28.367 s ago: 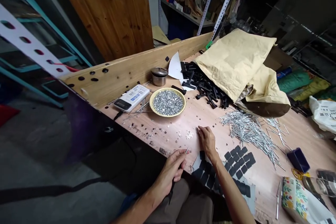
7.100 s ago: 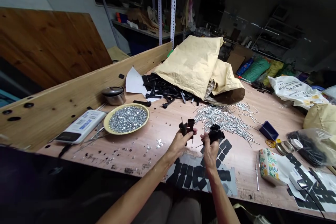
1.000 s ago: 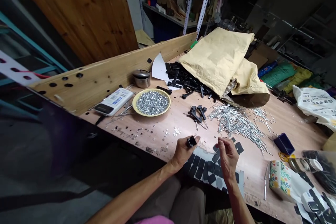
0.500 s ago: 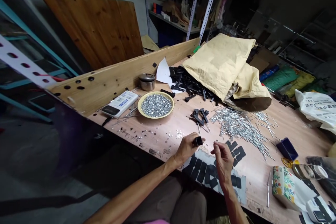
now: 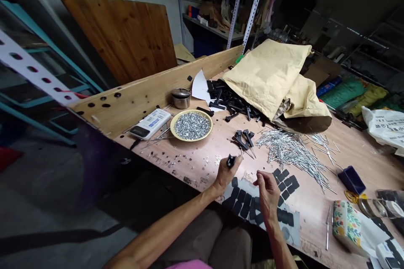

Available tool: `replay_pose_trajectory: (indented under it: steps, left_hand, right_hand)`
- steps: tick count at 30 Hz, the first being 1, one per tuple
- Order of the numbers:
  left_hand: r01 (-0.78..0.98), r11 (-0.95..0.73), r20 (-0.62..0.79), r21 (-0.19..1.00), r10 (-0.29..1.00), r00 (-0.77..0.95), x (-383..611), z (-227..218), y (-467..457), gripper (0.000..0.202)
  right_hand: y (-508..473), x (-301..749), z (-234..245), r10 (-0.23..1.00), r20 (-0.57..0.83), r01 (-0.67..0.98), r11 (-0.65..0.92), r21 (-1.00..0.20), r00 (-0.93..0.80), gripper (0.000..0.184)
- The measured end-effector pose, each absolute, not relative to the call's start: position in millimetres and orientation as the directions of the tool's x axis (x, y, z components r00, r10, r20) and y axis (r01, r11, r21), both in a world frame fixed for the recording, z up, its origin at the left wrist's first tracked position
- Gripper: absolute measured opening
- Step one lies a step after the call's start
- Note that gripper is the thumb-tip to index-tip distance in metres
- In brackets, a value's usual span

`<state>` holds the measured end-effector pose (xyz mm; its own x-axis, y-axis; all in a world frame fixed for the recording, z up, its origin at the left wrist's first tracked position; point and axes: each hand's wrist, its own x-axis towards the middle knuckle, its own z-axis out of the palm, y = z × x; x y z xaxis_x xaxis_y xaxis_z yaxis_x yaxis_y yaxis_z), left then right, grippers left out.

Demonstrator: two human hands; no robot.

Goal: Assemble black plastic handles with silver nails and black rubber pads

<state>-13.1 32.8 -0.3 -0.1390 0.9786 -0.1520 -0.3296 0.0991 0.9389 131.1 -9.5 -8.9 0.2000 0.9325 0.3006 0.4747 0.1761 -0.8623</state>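
My left hand [image 5: 223, 176] is closed around a black plastic part [image 5: 231, 160], whose hollow end faces up. To its right, my right hand [image 5: 268, 185] has thumb and fingertips pinched together; anything between them is too small to make out. Below the hands, rows of black pads [image 5: 242, 201] lie on a grey sheet [image 5: 295, 229], and more black pads [image 5: 288, 185] sit beside the right hand. Just beyond the left hand are black clamp-like parts [image 5: 244, 139] with metal pins and a small cluster of washers [image 5: 218, 159].
A yellow bowl [image 5: 208, 132] of small metal pieces stands left, by a white scale [image 5: 150, 124] and a metal pot [image 5: 181, 100]. A pile of metal rods [image 5: 293, 155], a paper sack [image 5: 268, 77], a blue bin [image 5: 352, 180] and a flowered tissue box [image 5: 347, 222] occupy the right.
My left hand has risen slightly and moved left, away from the right hand, turning the black part. The right hand keeps its pinch. The whole view has shifted a little.
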Motion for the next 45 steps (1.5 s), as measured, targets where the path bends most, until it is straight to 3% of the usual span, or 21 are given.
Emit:
replay_pose_trajectory:
  steps: [7,12,14,16,17,18,20,22,25,29,32,34,36,39,45]
  left_hand:
    - [-0.549,0.316,-0.36,0.774,0.933,0.03,-13.8,5.9,45.3,0.054]
    - [-0.663,0.315,-0.373,0.679,0.926,0.057,-21.9,10.8,43.1,0.049]
    - [-0.686,0.369,-0.374,0.627,0.915,0.15,-27.1,7.2,30.2,0.041]
    - [-0.571,0.481,-0.37,0.666,0.877,0.306,-30.5,-0.1,8.2,0.038]
    - [-0.478,0.46,-0.353,0.748,0.886,0.299,-31.0,-4.4,-4.5,0.035]
    - [-0.361,0.359,-0.289,0.86,0.928,0.235,-30.9,-8.4,-16.8,0.031]
    - [-0.087,-0.007,0.012,0.996,0.998,0.065,-29.6,-14.7,-35.2,0.019]
    - [0.175,-0.271,0.272,0.946,0.962,0.02,-30.2,-17.8,-41.9,0.017]
    - [0.36,-0.367,0.362,0.858,0.928,0.083,-38.9,-19.8,-36.2,0.022]
    - [0.318,-0.278,0.281,0.906,0.959,0.038,-59.4,-24.8,-27.0,0.021]
    - [0.151,-0.046,0.064,0.988,0.99,-0.122,-73.8,-31.9,-22.9,0.014]
    - [-0.051,0.188,-0.194,0.981,0.969,-0.154,-81.6,-36.3,-19.8,0.022]
    - [-0.241,0.376,-0.408,0.895,0.908,-0.098,-87.5,-38.5,-16.3,0.034]
    - [-0.389,0.476,-0.527,0.789,0.849,-0.031,-92.8,-36.4,-12.0,0.044]
    - [-0.476,0.545,-0.581,0.691,0.81,0.083,-92.8,-29.5,-7.5,0.053]
  right_hand:
    - [-4.8,102.7,-27.3,0.976,0.186,0.511,0.217,-0.831,-0.112,0.022]
    - [-4.3,99.7,-31.9,0.968,0.189,0.582,0.249,-0.774,-0.164,0.025]
    - [-4.2,113.5,-26.1,0.963,0.232,0.635,0.267,-0.725,-0.139,0.028]
    - [-5.4,130.7,-18.4,0.951,0.294,0.72,0.272,-0.639,-0.098,0.031]
    - [-6.9,138.2,-14.5,0.942,0.322,0.767,0.276,-0.579,-0.095,0.031]
    - [-8.9,143.7,-10.7,0.933,0.339,0.809,0.287,-0.513,-0.116,0.031]
    - [-14.4,147.2,-3.2,0.919,0.326,0.85,0.347,-0.396,-0.223,0.031]
    - [-19.9,141.3,4.4,0.895,0.276,0.83,0.433,-0.351,-0.35,0.03]
    - [-21.6,124.2,13.6,0.878,0.22,0.771,0.479,-0.418,-0.426,0.028]
    - [1.6,105.8,5.8,0.901,0.085,0.618,0.358,-0.7,-0.425,0.027]
    - [32.5,95.1,-17.8,0.92,0.034,0.5,0.242,-0.832,-0.39,0.034]
    - [51.3,86.1,-35.7,0.937,0.072,0.609,0.279,-0.743,-0.342,0.03]
    - [64.6,75.9,-50.1,0.928,0.092,0.795,0.359,-0.49,-0.362,0.023]
    - [73.2,62.4,-62.4,0.896,0.042,0.879,0.443,-0.177,-0.442,0.019]
    - [70.1,51.7,-68.5,0.867,0.026,0.859,0.496,-0.13,-0.497,0.023]
